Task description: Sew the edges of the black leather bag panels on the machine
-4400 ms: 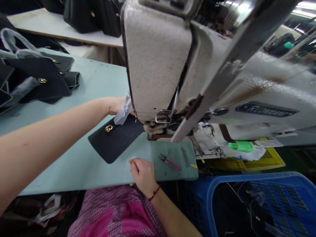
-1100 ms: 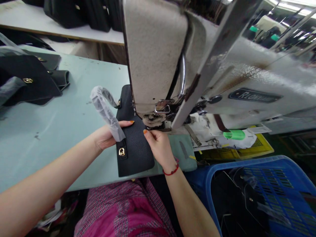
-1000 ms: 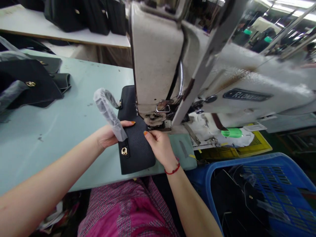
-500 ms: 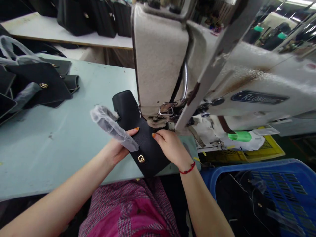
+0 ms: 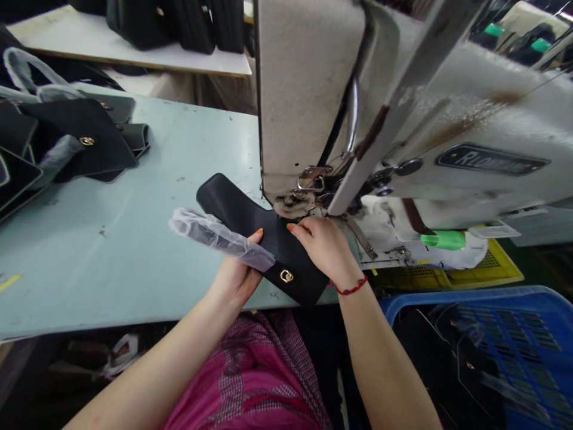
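A black handbag (image 5: 273, 230) with a gold clasp (image 5: 286, 276) lies under the head of a sewing machine (image 5: 308, 107). Its handle (image 5: 219, 239) is wrapped in clear plastic and sticks out to the left. My left hand (image 5: 239, 275) grips the bag's near left side, thumb on top, fingers hidden beneath. On the other side my right hand (image 5: 320, 245) pinches the bag's edge close to the needle area, with a red cord bracelet on that wrist. The needle itself is hidden behind the machine parts and my fingers.
More black bags (image 5: 85, 134) lie on the pale green table (image 5: 165, 185) at left. Several black bags stand on a white shelf (image 5: 215, 63) behind. A blue basket (image 5: 528, 292) with black bags stands low at right, beside a yellow crate (image 5: 496, 269).
The bag has turned, its far end swinging left and its clasp end moving right. Both hands have stayed on it. The whole view has shifted slightly.
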The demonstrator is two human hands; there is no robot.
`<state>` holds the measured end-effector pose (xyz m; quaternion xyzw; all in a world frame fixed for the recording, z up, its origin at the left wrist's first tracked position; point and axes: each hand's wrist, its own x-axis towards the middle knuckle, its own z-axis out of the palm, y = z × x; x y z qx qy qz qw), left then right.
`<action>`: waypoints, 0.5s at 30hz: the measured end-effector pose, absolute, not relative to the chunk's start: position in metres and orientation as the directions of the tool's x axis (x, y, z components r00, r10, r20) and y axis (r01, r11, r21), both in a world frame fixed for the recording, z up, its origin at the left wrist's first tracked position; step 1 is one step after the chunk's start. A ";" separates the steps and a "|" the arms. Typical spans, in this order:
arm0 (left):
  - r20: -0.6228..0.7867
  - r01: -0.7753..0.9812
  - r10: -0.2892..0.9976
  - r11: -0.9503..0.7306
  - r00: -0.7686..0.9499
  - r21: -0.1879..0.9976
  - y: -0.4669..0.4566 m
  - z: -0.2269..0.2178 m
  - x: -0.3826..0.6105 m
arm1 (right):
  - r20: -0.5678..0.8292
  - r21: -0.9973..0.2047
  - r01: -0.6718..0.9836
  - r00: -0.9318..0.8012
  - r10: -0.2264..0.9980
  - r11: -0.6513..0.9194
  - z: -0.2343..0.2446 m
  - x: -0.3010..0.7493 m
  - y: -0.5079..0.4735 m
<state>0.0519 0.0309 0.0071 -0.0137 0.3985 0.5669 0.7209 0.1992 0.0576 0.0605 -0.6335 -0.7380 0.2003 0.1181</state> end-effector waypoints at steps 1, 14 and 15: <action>-0.580 -0.833 0.813 0.351 0.044 0.428 0.030 0.006 0.052 | -0.082 -0.439 0.891 -0.167 0.983 0.115 0.061 0.199 0.057; -0.552 -0.834 0.834 0.311 0.010 0.456 0.024 0.006 0.055 | -0.059 -0.474 0.870 -0.182 0.981 0.133 0.060 0.202 0.058; -0.556 -0.832 0.831 0.306 -0.003 0.463 0.024 0.006 0.055 | -0.052 -0.486 0.863 -0.185 0.981 0.136 0.059 0.202 0.058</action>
